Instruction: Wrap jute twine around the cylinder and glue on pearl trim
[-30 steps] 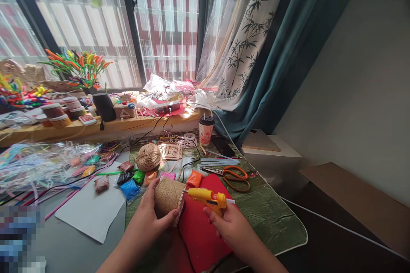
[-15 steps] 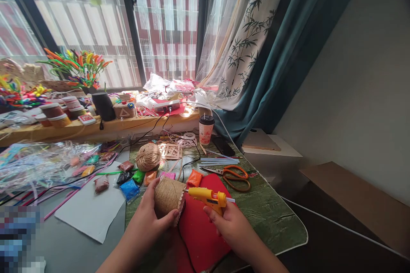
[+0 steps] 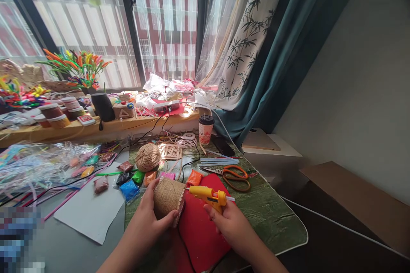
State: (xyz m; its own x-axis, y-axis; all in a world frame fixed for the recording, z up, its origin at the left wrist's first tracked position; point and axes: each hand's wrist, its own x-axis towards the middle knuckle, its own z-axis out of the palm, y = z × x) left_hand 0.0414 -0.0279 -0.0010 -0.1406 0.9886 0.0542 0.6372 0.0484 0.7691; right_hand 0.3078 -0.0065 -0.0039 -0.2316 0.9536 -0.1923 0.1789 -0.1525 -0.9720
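Note:
My left hand [image 3: 154, 212] is wrapped round a twine-covered cylinder [image 3: 169, 196], tilted on its side, with a scalloped edge facing right. In my right hand [image 3: 229, 222] is a yellow hot glue gun [image 3: 206, 194], a glue stick poking out of its back. The gun's nozzle points left and meets, or nearly meets, the upper scalloped rim. Beneath both lies a red sheet [image 3: 203, 230]. A ball of twine [image 3: 147, 157] rests behind the cylinder, beside small packets of coloured clay such as a blue one [image 3: 130, 189] and an orange one [image 3: 194, 178].
Orange-handled scissors [image 3: 236, 178] and clear glue sticks [image 3: 219, 161] lie to the right. Farther back stand a paper cup [image 3: 206, 130] and a phone [image 3: 223, 146]. White paper [image 3: 92, 209] and plastic-wrapped craft supplies [image 3: 48, 166] cover the left. Black cords cross the table.
Almost nothing differs. The glue gun's nozzle stays at the cylinder's rim, with at most a tiny shift of the gun to the right.

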